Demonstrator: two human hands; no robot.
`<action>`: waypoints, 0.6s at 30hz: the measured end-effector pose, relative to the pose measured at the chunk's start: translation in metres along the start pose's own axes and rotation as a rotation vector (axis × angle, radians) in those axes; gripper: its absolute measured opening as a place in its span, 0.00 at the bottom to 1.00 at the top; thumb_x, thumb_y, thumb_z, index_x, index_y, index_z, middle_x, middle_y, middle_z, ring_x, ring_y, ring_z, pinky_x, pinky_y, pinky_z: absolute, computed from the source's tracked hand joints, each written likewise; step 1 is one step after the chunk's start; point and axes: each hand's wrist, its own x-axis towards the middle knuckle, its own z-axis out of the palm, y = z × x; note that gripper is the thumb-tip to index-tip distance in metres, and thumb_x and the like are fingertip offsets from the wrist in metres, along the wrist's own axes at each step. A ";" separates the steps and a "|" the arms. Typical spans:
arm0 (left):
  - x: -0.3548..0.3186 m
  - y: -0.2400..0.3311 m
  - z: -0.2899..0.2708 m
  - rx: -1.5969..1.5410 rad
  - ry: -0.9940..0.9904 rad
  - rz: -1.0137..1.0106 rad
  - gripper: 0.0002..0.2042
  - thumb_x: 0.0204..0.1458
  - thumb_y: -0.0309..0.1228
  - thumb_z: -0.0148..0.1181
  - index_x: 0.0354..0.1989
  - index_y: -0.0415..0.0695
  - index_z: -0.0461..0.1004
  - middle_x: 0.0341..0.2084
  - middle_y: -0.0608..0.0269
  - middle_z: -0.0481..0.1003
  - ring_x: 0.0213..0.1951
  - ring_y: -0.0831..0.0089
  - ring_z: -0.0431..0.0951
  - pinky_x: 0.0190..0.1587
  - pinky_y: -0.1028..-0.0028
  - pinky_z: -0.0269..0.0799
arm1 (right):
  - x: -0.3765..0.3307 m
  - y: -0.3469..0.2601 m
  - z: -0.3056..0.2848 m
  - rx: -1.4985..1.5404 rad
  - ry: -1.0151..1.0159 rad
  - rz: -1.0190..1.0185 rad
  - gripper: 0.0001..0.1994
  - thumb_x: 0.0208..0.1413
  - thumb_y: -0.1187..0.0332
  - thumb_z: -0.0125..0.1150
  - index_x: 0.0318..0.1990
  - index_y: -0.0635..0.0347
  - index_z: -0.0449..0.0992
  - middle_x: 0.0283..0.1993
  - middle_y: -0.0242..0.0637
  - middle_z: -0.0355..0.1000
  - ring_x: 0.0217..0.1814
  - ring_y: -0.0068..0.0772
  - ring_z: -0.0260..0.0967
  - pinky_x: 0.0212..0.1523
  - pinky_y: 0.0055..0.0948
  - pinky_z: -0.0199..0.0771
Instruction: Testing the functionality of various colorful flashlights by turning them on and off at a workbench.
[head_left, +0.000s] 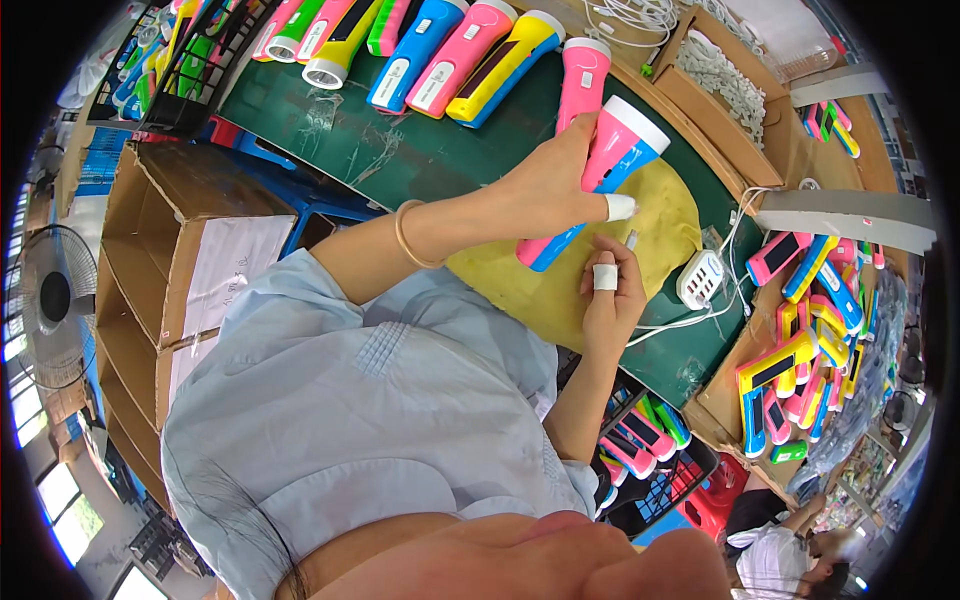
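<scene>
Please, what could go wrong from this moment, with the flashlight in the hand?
The pink-and-blue flashlight could slip, since only the left hand's grip holds it. It might also knock the nearest pink flashlight. If the right hand's grip shifts outward, it may bump the white multi-port block.

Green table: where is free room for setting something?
Mostly bare on the green table: the stretch between the flashlight row and the left arm, with scuffs or scraps; a smaller patch below the white socket block. Crowded: the yellow cloth, with the held flashlight and right hand over it.
</scene>
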 end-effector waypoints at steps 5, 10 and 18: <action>0.000 0.002 0.004 -0.206 -0.228 -0.123 0.27 0.42 0.37 0.62 0.47 0.34 0.61 0.31 0.56 0.70 0.32 0.69 0.71 0.33 0.72 0.68 | -0.005 -0.013 -0.010 -0.449 0.231 -0.379 0.10 0.50 0.75 0.53 0.41 0.62 0.72 0.47 0.47 0.63 0.45 0.37 0.65 0.38 0.26 0.68; -0.005 0.016 0.029 -0.328 -0.440 -0.173 0.23 0.42 0.34 0.64 0.44 0.38 0.62 0.31 0.62 0.70 0.33 0.77 0.71 0.35 0.77 0.68 | -0.025 -0.024 -0.032 -0.233 0.287 -0.282 0.11 0.52 0.74 0.52 0.43 0.67 0.69 0.44 0.44 0.66 0.45 0.33 0.66 0.43 0.26 0.67; -0.021 0.034 0.093 -0.693 -0.730 -0.336 0.23 0.44 0.31 0.62 0.45 0.37 0.59 0.30 0.61 0.70 0.26 0.76 0.73 0.28 0.77 0.70 | -0.087 -0.007 -0.027 0.430 0.171 0.065 0.19 0.56 0.62 0.51 0.48 0.65 0.60 0.43 0.39 0.65 0.46 0.27 0.65 0.46 0.26 0.64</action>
